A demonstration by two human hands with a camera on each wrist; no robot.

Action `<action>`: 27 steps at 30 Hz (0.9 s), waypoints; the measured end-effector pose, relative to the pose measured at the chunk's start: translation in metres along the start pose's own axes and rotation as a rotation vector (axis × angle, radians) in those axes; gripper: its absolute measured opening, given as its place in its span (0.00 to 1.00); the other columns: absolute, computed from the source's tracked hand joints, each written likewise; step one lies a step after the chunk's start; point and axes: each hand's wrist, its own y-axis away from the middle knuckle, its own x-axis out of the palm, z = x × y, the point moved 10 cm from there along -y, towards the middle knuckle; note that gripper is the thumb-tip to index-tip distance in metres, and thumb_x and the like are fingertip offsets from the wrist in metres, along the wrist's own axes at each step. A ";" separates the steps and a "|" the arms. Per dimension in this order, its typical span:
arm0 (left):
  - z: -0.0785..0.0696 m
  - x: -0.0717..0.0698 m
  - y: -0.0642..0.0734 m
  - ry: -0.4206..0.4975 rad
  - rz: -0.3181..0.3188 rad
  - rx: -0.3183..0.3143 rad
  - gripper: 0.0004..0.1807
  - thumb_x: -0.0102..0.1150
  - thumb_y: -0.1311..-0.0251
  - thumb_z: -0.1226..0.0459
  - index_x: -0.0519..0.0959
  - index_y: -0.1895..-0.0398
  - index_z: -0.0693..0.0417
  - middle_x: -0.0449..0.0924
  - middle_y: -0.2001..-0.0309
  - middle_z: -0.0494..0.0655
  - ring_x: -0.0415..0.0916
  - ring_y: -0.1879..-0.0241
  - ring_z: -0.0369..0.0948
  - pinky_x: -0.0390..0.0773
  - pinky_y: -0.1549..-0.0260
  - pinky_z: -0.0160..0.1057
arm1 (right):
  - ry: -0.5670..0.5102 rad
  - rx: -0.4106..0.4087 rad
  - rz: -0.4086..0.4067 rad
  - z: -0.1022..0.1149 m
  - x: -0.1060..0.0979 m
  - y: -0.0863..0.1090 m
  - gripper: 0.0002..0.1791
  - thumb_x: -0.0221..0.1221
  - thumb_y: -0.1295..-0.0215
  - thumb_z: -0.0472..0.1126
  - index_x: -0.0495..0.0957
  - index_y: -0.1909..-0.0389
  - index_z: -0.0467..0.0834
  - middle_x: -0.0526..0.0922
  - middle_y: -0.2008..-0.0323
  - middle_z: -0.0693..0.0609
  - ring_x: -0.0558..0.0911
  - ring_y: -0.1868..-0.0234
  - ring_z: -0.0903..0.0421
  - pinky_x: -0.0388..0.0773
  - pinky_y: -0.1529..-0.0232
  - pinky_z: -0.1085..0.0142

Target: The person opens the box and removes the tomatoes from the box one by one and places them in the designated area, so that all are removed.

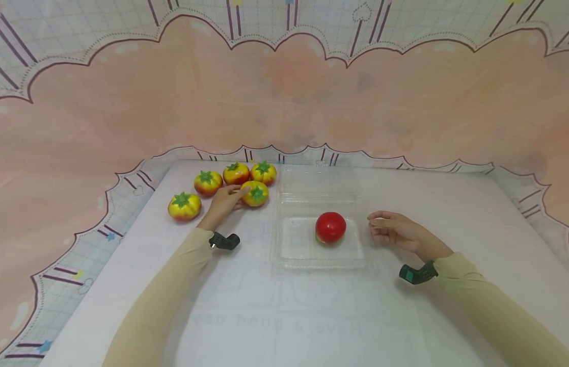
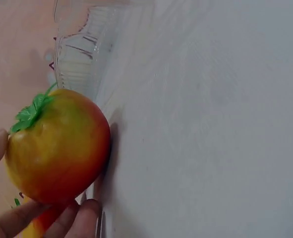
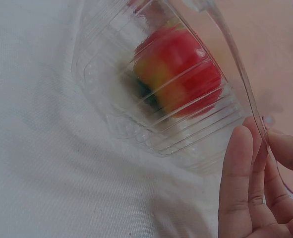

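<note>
A yellow-and-red tomato (image 1: 258, 194) with a green leafy top lies between the thumb and fingers of my left hand (image 1: 223, 204). In the left wrist view the thumb sits by the leaves of that tomato (image 2: 62, 148), with fingers beneath. My right hand (image 1: 396, 232) pinches the right rim of a clear plastic container (image 1: 293, 250), whose lid (image 1: 312, 178) lies folded back. Through the container's ribbed wall in the right wrist view, a red tomato (image 3: 186, 74) shows its green top turned down. From the head view only its smooth red side is visible.
Several more yellow-and-red tomatoes stand around my left hand: one at the front left (image 1: 185, 207), another behind it (image 1: 208, 183), and two at the back, a left one (image 1: 236, 174) and a right one (image 1: 263, 173). A white cloth (image 1: 247, 290) covers the table; a patterned curtain (image 1: 284, 102) hangs behind.
</note>
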 end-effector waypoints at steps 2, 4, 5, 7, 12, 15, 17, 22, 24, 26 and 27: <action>-0.002 -0.003 0.000 -0.046 -0.006 0.046 0.33 0.52 0.36 0.49 0.64 0.33 0.59 0.69 0.39 0.60 0.73 0.45 0.51 0.76 0.44 0.44 | 0.001 0.003 -0.007 -0.001 -0.001 0.000 0.04 0.52 0.32 0.35 0.75 0.61 0.45 0.82 0.67 0.54 0.81 0.68 0.61 0.81 0.61 0.74; -0.004 -0.007 0.000 -0.096 -0.018 0.095 0.33 0.54 0.37 0.48 0.65 0.34 0.57 0.69 0.39 0.58 0.73 0.45 0.51 0.76 0.45 0.45 | 0.002 0.002 -0.008 -0.001 -0.002 -0.001 0.04 0.52 0.32 0.36 0.75 0.60 0.45 0.82 0.67 0.54 0.81 0.68 0.61 0.81 0.61 0.74; -0.005 -0.008 0.000 -0.119 -0.025 0.119 0.33 0.54 0.38 0.48 0.65 0.34 0.56 0.69 0.38 0.58 0.72 0.44 0.52 0.76 0.45 0.46 | 0.002 0.002 -0.009 -0.001 -0.002 -0.001 0.04 0.52 0.32 0.36 0.75 0.60 0.45 0.82 0.67 0.54 0.81 0.68 0.61 0.81 0.60 0.74; -0.006 -0.012 0.000 -0.146 -0.041 0.163 0.33 0.56 0.39 0.49 0.66 0.35 0.54 0.69 0.38 0.56 0.72 0.44 0.52 0.76 0.46 0.47 | 0.002 -0.002 -0.004 -0.001 -0.002 0.000 0.05 0.52 0.32 0.36 0.75 0.60 0.45 0.83 0.67 0.55 0.81 0.68 0.61 0.81 0.60 0.74; -0.012 -0.020 0.004 -0.166 -0.078 0.217 0.32 0.60 0.41 0.52 0.67 0.36 0.55 0.70 0.39 0.56 0.71 0.43 0.53 0.75 0.45 0.49 | 0.004 -0.015 0.018 0.002 0.002 0.001 0.06 0.51 0.31 0.35 0.76 0.61 0.46 0.83 0.67 0.55 0.81 0.68 0.62 0.81 0.60 0.74; -0.019 -0.025 0.007 -0.189 -0.108 0.224 0.32 0.59 0.41 0.52 0.67 0.35 0.55 0.71 0.40 0.56 0.70 0.44 0.53 0.73 0.45 0.50 | 0.005 -0.009 0.007 0.001 0.000 0.001 0.05 0.51 0.31 0.36 0.75 0.61 0.46 0.83 0.67 0.55 0.81 0.68 0.62 0.81 0.60 0.74; -0.026 -0.028 0.010 -0.215 -0.136 0.231 0.32 0.59 0.40 0.51 0.67 0.35 0.55 0.71 0.40 0.56 0.69 0.46 0.52 0.73 0.45 0.50 | 0.011 -0.006 -0.003 0.001 -0.002 0.000 0.04 0.54 0.33 0.38 0.75 0.60 0.46 0.83 0.67 0.56 0.81 0.68 0.62 0.81 0.60 0.74; -0.061 -0.029 0.021 -0.240 -0.190 0.304 0.30 0.60 0.41 0.53 0.68 0.36 0.53 0.69 0.38 0.57 0.67 0.41 0.53 0.69 0.40 0.52 | 0.013 -0.026 0.071 0.001 0.001 -0.001 0.07 0.59 0.36 0.41 0.76 0.59 0.47 0.83 0.65 0.57 0.81 0.66 0.63 0.81 0.58 0.75; -0.079 -0.022 0.028 -0.239 -0.168 0.350 0.29 0.61 0.42 0.55 0.70 0.37 0.52 0.69 0.37 0.56 0.66 0.38 0.53 0.66 0.37 0.52 | 0.017 -0.031 0.095 0.001 0.003 -0.001 0.08 0.60 0.37 0.42 0.76 0.58 0.48 0.83 0.65 0.57 0.81 0.66 0.63 0.81 0.58 0.75; -0.098 -0.008 0.036 -0.235 -0.109 0.406 0.27 0.62 0.42 0.58 0.71 0.38 0.52 0.69 0.37 0.55 0.66 0.37 0.53 0.66 0.36 0.51 | 0.015 -0.026 0.093 0.001 0.004 0.000 0.08 0.60 0.37 0.43 0.76 0.58 0.48 0.83 0.65 0.57 0.81 0.66 0.63 0.81 0.58 0.75; -0.108 0.001 0.040 -0.237 -0.069 0.440 0.26 0.62 0.42 0.60 0.72 0.39 0.54 0.70 0.38 0.56 0.67 0.38 0.53 0.67 0.36 0.51 | 0.015 -0.022 0.083 0.001 0.004 -0.001 0.08 0.60 0.37 0.43 0.76 0.58 0.48 0.82 0.65 0.57 0.81 0.66 0.63 0.81 0.58 0.75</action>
